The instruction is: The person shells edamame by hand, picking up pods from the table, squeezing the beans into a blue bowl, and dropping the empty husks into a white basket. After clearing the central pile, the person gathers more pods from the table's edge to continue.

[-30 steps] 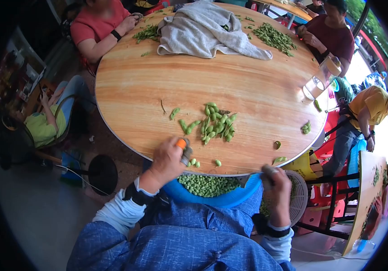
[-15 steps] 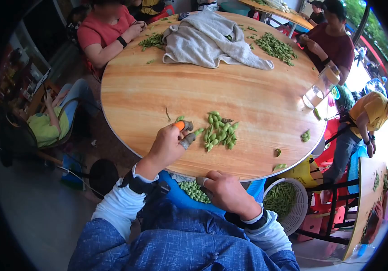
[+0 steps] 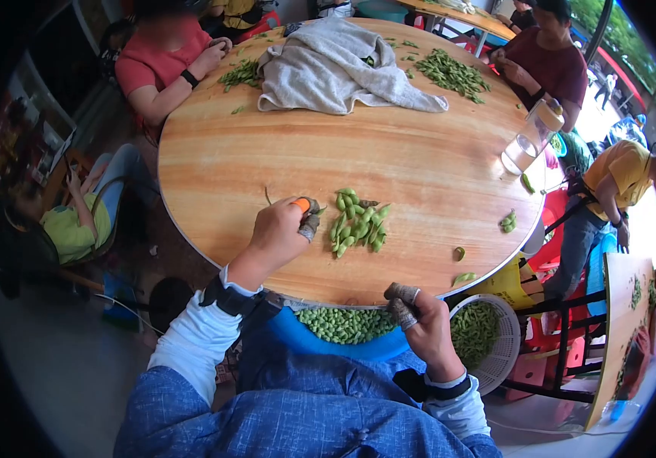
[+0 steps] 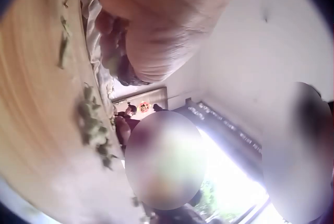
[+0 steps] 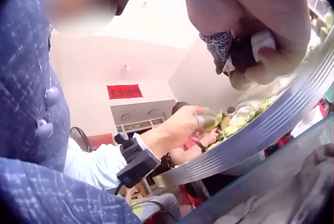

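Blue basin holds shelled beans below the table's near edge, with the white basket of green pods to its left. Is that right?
No, not left: the head view shows the white basket of green pods to the right of the blue basin. The basin holds shelled beans below the table's near edge.

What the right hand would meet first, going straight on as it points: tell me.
Probably the pod pile, across a bare strip of table. In the head view the right hand points that way, but its height is unclear, so it might pass above.
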Demonstrator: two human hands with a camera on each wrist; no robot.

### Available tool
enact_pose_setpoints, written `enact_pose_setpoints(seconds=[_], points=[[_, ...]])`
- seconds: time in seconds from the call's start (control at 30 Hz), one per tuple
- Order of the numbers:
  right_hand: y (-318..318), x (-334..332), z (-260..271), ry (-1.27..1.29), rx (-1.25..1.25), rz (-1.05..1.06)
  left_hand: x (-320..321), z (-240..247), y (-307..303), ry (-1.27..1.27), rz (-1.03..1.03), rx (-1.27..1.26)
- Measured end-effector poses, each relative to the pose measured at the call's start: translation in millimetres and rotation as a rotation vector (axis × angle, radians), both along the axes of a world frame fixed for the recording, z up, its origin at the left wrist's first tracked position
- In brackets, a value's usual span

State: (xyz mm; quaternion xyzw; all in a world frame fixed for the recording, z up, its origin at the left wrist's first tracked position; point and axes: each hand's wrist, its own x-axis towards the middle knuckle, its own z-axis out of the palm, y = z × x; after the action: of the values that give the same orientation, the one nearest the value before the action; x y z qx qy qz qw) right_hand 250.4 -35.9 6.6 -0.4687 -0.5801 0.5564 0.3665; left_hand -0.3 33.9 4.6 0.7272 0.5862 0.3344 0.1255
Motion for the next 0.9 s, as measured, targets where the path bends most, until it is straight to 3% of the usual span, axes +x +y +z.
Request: enact_pose_setpoints(seconds=[0.07,0.1,0.2,0.3,0.53,0.9], points=[[3,-5,-2,0.111,-0.051,0.019,2,-3,-6,-0.570,-0.086,-0.215],[5,-7,-2,0.166,-0.075,0.028,7,6,-13,-0.685,-0.184,-0.222],[10,-15,7,0.310,-0.160,0.085,27,20,-42,-1.110,-0.244,-0.701],[9,-18,9,0.403,-0.192,0.107,41,19,-57,-1.171,-0.295,-0.835],[5,-12,9,0.513,-0.274,0.126,49,18,-61,-1.127,-0.408,-0.845],[3,-12,15,0.433,-0.268,0.131,48,21,-62,-1.051,-0.405,-0.856]])
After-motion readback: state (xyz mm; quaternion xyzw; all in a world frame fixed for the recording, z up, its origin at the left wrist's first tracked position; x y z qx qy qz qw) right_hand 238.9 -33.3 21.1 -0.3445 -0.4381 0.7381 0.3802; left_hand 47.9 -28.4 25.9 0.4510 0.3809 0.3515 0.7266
